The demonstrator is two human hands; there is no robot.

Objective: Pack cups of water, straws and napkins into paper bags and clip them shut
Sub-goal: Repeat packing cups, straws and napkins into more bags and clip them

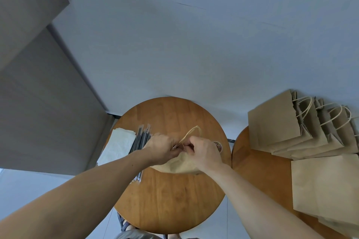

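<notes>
A plain room, likely a café or home corner: round wooden table (171,200), stacked paper bags (281,122), bare wall (194,44).

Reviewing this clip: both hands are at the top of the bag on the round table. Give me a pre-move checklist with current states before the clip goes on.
1. Both hands on the bag mouth: ok, left hand and right hand pinch the top of the paper bag.
2. Mouth folded shut: cannot tell, fingers hide it.
3. Clip in hand: cannot tell, only something small at the fingertips.
4. Handle clear: ok, the handle loop stands free above.
5. Contents packed: cannot tell.
6. Supplies nearby: ok, straws and napkins lie left.
</notes>
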